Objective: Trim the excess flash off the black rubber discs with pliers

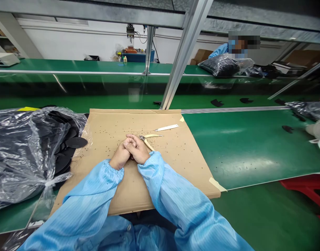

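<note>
My left hand (120, 154) and my right hand (138, 150) are brought together over a cardboard sheet (131, 195), fingers closed and overlapping. Whatever they may hold is hidden; a little dark shows beneath them. Just beyond my right hand lie nippers with cream handles (151, 136), their jaws close to my fingers. A white, flat, blade-like tool (166, 128) rests farther up the cardboard. Tiny black specks are scattered around both hands.
To the left, a clear plastic bag (23, 150) bulges with black flat pieces (76, 142). A metal post (184, 52) rises behind the cardboard. Black pieces (216, 103) lie on the green surface (235, 146). A person (220, 51) is across the bench; a red stool (306, 186) stands right.
</note>
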`<action>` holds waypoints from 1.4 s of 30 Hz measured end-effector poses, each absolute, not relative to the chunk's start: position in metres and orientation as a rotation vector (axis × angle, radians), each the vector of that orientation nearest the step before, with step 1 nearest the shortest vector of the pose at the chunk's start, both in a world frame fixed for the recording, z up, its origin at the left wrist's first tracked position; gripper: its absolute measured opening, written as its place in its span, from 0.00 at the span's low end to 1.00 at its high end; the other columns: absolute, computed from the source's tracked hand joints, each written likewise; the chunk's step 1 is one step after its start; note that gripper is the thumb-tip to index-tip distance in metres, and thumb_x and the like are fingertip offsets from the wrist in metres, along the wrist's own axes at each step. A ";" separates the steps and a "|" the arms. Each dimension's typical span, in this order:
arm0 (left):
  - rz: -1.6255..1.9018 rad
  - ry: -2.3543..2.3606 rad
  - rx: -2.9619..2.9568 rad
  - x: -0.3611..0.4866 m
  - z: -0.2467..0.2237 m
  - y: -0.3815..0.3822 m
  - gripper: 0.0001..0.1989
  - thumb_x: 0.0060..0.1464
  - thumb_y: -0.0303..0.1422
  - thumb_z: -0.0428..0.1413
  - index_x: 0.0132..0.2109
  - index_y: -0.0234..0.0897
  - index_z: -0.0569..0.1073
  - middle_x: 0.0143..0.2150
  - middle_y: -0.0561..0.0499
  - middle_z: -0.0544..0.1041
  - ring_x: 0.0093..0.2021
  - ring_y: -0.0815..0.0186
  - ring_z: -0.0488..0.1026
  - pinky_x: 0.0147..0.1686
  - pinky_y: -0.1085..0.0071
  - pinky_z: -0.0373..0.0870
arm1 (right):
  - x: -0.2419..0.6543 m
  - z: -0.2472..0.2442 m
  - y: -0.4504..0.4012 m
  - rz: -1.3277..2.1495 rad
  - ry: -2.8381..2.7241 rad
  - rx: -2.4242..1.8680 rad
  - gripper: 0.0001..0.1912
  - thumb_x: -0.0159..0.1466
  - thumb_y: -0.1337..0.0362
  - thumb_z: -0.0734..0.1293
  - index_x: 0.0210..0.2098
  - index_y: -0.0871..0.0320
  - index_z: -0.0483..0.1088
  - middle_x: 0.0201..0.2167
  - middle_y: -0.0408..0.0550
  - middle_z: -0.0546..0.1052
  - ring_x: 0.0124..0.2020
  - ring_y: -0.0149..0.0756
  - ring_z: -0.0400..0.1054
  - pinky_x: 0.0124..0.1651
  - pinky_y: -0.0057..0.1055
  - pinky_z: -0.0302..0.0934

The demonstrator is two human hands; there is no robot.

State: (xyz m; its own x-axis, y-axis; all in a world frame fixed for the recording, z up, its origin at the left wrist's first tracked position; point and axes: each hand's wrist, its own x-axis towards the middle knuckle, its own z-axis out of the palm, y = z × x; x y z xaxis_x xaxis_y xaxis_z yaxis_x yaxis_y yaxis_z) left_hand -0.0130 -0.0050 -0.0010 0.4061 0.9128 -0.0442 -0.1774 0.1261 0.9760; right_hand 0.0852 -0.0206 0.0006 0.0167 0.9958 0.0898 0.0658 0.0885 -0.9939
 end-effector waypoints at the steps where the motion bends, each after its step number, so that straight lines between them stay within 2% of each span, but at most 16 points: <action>1: 0.932 0.809 1.168 -0.013 -0.001 -0.005 0.07 0.46 0.31 0.56 0.30 0.37 0.63 0.24 0.56 0.65 0.22 0.73 0.61 0.25 0.75 0.61 | 0.085 0.001 -0.021 1.097 -1.281 -1.196 0.23 0.57 0.55 0.67 0.50 0.55 0.67 0.33 0.44 0.74 0.40 0.38 0.70 0.39 0.33 0.67; 18: 0.924 0.813 1.188 -0.010 -0.003 -0.003 0.04 0.44 0.29 0.53 0.29 0.37 0.63 0.24 0.56 0.66 0.21 0.73 0.61 0.23 0.75 0.61 | 0.087 -0.006 -0.017 1.082 -1.276 -1.232 0.24 0.57 0.53 0.67 0.50 0.55 0.66 0.34 0.44 0.73 0.37 0.36 0.70 0.37 0.31 0.67; 22: 0.917 0.824 1.173 -0.007 -0.001 -0.004 0.04 0.43 0.29 0.51 0.29 0.38 0.61 0.22 0.57 0.64 0.19 0.73 0.60 0.19 0.75 0.59 | 0.089 -0.007 -0.017 1.132 -1.247 -1.232 0.26 0.57 0.51 0.67 0.52 0.57 0.65 0.33 0.44 0.73 0.28 0.31 0.67 0.28 0.27 0.64; 25: 0.914 0.849 1.154 -0.004 -0.001 -0.005 0.04 0.43 0.29 0.50 0.29 0.39 0.61 0.21 0.58 0.63 0.18 0.72 0.60 0.17 0.76 0.57 | 0.092 -0.008 -0.016 1.198 -1.226 -1.238 0.28 0.57 0.49 0.66 0.53 0.56 0.63 0.30 0.42 0.70 0.18 0.26 0.60 0.18 0.25 0.57; 29: 0.922 0.851 1.157 -0.002 0.000 -0.005 0.03 0.43 0.28 0.50 0.30 0.38 0.61 0.22 0.58 0.64 0.18 0.72 0.60 0.16 0.76 0.57 | 0.095 -0.011 -0.013 1.249 -1.206 -1.233 0.30 0.57 0.48 0.66 0.54 0.57 0.62 0.23 0.38 0.66 0.14 0.24 0.54 0.15 0.24 0.52; 35: 0.919 0.837 1.165 -0.003 -0.002 -0.005 0.03 0.45 0.28 0.49 0.29 0.38 0.61 0.22 0.58 0.64 0.18 0.73 0.60 0.17 0.76 0.58 | 0.093 -0.013 -0.019 1.212 -1.197 -1.230 0.29 0.57 0.49 0.66 0.53 0.58 0.63 0.28 0.42 0.70 0.19 0.28 0.61 0.20 0.26 0.58; 38: 0.907 0.838 1.147 -0.003 -0.001 -0.004 0.03 0.47 0.30 0.50 0.30 0.37 0.61 0.22 0.57 0.65 0.19 0.73 0.61 0.18 0.76 0.58 | 0.094 -0.006 -0.019 1.086 -1.225 -1.262 0.27 0.57 0.50 0.67 0.50 0.58 0.66 0.36 0.48 0.74 0.31 0.34 0.69 0.32 0.30 0.66; 40: 0.881 0.848 1.127 -0.002 0.000 -0.004 0.05 0.49 0.33 0.52 0.31 0.37 0.62 0.21 0.57 0.64 0.18 0.73 0.61 0.18 0.76 0.57 | 0.101 0.004 -0.007 0.988 -1.313 -1.263 0.24 0.56 0.51 0.69 0.47 0.58 0.68 0.41 0.50 0.75 0.39 0.37 0.70 0.42 0.34 0.67; 42: 0.839 0.855 1.097 -0.002 0.002 -0.004 0.09 0.51 0.37 0.53 0.33 0.37 0.62 0.20 0.58 0.65 0.17 0.74 0.61 0.18 0.77 0.57 | 0.114 0.017 0.019 0.892 -1.439 -1.280 0.22 0.57 0.52 0.68 0.46 0.58 0.69 0.41 0.51 0.74 0.41 0.39 0.70 0.47 0.37 0.66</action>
State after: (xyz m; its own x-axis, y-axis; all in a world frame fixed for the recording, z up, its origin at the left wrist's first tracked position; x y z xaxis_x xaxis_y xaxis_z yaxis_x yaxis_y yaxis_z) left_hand -0.0019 -0.0037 0.0018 0.4269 0.8903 -0.1584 -0.1408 0.2385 0.9609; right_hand 0.1145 0.0193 0.0172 0.0301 0.9811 0.1914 0.2650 0.1768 -0.9479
